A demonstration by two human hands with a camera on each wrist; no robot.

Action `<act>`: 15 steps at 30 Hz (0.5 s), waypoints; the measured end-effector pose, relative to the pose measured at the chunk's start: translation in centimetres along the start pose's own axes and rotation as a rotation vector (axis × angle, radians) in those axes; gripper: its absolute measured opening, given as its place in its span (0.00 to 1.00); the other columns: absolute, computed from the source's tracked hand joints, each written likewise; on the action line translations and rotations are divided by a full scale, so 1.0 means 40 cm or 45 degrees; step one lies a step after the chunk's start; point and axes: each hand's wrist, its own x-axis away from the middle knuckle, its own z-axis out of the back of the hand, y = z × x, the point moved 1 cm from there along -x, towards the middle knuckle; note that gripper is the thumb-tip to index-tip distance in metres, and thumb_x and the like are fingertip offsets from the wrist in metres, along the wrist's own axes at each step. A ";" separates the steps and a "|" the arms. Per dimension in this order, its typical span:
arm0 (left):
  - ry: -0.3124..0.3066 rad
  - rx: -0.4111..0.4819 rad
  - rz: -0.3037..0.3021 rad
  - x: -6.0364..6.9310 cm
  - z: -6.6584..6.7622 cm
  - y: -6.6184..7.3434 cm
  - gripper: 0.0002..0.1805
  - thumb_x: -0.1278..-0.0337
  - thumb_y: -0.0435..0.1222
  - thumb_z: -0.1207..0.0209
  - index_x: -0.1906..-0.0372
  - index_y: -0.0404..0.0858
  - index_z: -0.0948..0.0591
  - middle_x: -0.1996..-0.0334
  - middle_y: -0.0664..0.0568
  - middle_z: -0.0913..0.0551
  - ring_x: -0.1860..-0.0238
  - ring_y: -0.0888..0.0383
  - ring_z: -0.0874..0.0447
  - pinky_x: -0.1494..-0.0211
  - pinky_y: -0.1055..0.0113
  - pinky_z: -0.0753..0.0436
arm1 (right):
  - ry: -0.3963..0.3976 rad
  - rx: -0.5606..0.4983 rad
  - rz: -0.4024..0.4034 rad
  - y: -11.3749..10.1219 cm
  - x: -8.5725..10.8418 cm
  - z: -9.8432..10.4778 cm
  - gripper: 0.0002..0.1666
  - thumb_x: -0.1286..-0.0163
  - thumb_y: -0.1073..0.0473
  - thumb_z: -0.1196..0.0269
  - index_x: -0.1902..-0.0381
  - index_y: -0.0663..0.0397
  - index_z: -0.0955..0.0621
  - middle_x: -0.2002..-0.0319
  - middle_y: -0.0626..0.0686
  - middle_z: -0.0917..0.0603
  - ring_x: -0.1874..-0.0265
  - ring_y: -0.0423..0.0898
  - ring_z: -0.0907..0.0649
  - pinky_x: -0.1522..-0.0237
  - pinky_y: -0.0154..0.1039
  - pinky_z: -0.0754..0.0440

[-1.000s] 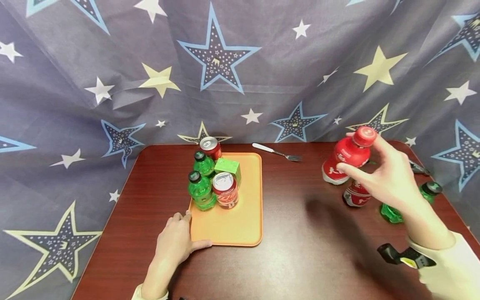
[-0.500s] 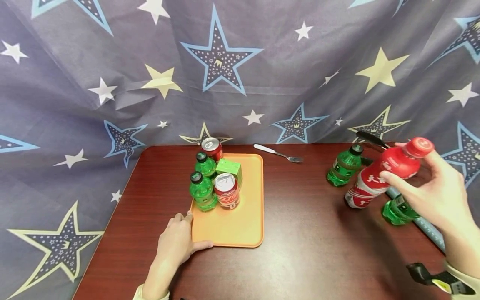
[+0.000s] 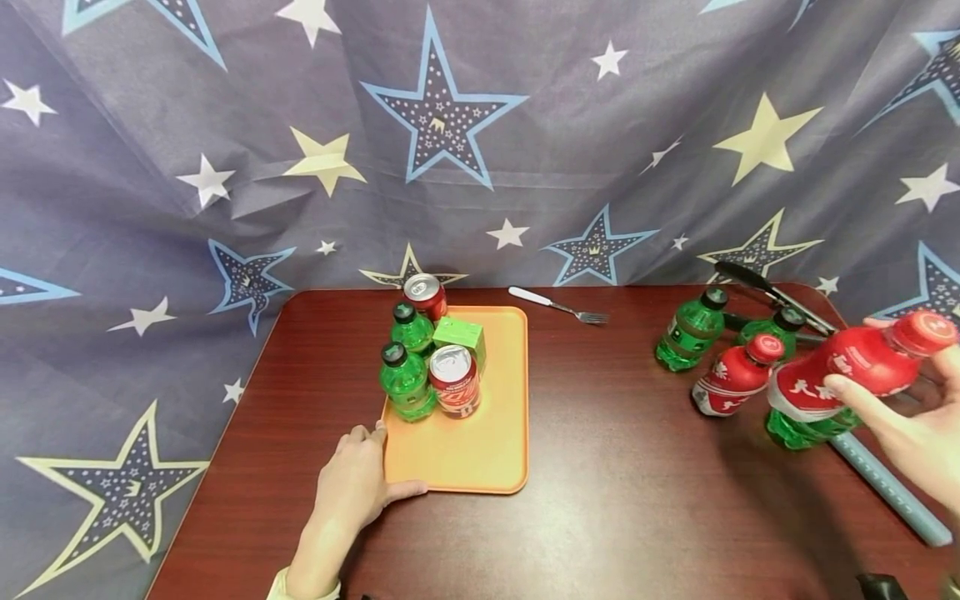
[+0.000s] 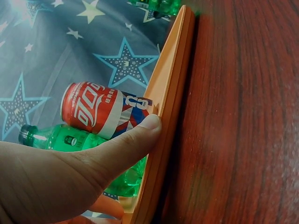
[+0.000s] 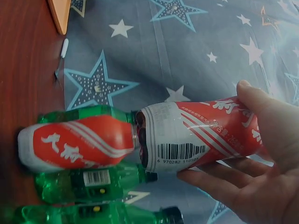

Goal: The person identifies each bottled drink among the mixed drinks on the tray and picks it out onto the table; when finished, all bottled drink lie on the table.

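At the right, my right hand (image 3: pixel 911 429) grips a red drink bottle (image 3: pixel 847 371) with a white lower label, tilted and off the table. In the right wrist view, the thumb and fingers wrap round its upper part. A second red bottle (image 3: pixel 731 379) stands just left of it, among several green bottles (image 3: pixel 688 329). My left hand (image 3: pixel 352 475) holds the near left corner of the orange tray (image 3: pixel 457 454), the thumb along the front rim. On the tray's left side stand green bottles (image 3: pixel 407 383), red cans (image 3: pixel 454 383) and a green box (image 3: pixel 461 335).
A fork (image 3: pixel 555 305) with a white handle lies near the back edge. Behind the right-hand bottles is a black-handled utensil (image 3: pixel 750 277). A blue-grey strip (image 3: pixel 892 492) runs along the table's right side. A star-patterned cloth (image 3: pixel 600 150) hangs behind.
My right hand has carried the red bottle rightward, past the standing red bottle, uncovering the green bottles behind. My left hand and the tray have stayed put.
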 end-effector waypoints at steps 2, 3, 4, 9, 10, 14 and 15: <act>-0.001 0.000 -0.001 0.000 0.000 0.000 0.67 0.73 0.66 0.18 0.31 0.24 0.24 0.55 0.33 0.18 0.53 0.36 0.16 0.61 0.39 0.13 | 0.027 0.035 0.001 0.013 0.009 0.008 0.46 0.43 0.83 0.30 0.28 0.51 0.21 0.43 0.25 0.19 0.56 0.18 0.18 0.55 0.12 0.25; -0.003 0.000 -0.001 0.000 0.000 0.001 0.67 0.73 0.66 0.17 0.31 0.24 0.24 0.55 0.33 0.18 0.53 0.36 0.16 0.61 0.39 0.13 | 0.032 0.044 -0.012 0.019 0.014 0.011 0.46 0.42 0.82 0.30 0.27 0.50 0.22 0.42 0.25 0.20 0.55 0.19 0.18 0.55 0.12 0.25; -0.005 -0.001 0.000 0.000 0.001 0.001 0.67 0.73 0.66 0.17 0.31 0.24 0.24 0.55 0.33 0.18 0.53 0.36 0.16 0.61 0.39 0.13 | 0.036 0.050 -0.028 0.024 0.019 0.014 0.46 0.41 0.81 0.30 0.27 0.49 0.23 0.42 0.25 0.20 0.55 0.19 0.19 0.54 0.12 0.25; -0.017 0.000 0.007 0.000 0.001 0.001 0.67 0.73 0.67 0.18 0.30 0.24 0.24 0.54 0.33 0.18 0.52 0.36 0.16 0.60 0.38 0.13 | 0.084 0.047 -0.163 0.056 0.044 0.027 0.44 0.38 0.80 0.32 0.28 0.43 0.23 0.43 0.25 0.20 0.56 0.20 0.19 0.55 0.11 0.26; -0.020 0.000 0.008 0.000 0.001 0.001 0.67 0.73 0.67 0.18 0.30 0.24 0.24 0.54 0.33 0.18 0.52 0.36 0.16 0.60 0.38 0.13 | 0.092 0.043 -0.177 0.063 0.048 0.029 0.44 0.38 0.80 0.32 0.29 0.42 0.23 0.43 0.25 0.20 0.56 0.21 0.19 0.55 0.11 0.26; -0.026 0.001 0.014 -0.001 -0.001 0.000 0.67 0.73 0.67 0.18 0.30 0.24 0.24 0.54 0.33 0.18 0.52 0.36 0.17 0.60 0.38 0.13 | 0.102 0.038 -0.170 0.084 0.068 0.031 0.43 0.38 0.82 0.33 0.30 0.44 0.22 0.44 0.26 0.20 0.56 0.20 0.19 0.55 0.12 0.25; -0.026 0.002 0.014 -0.001 -0.001 0.000 0.67 0.73 0.67 0.18 0.30 0.24 0.24 0.54 0.33 0.18 0.52 0.36 0.17 0.60 0.38 0.13 | 0.103 0.035 -0.159 0.088 0.074 0.031 0.43 0.38 0.83 0.33 0.30 0.45 0.22 0.44 0.27 0.19 0.56 0.20 0.19 0.55 0.12 0.25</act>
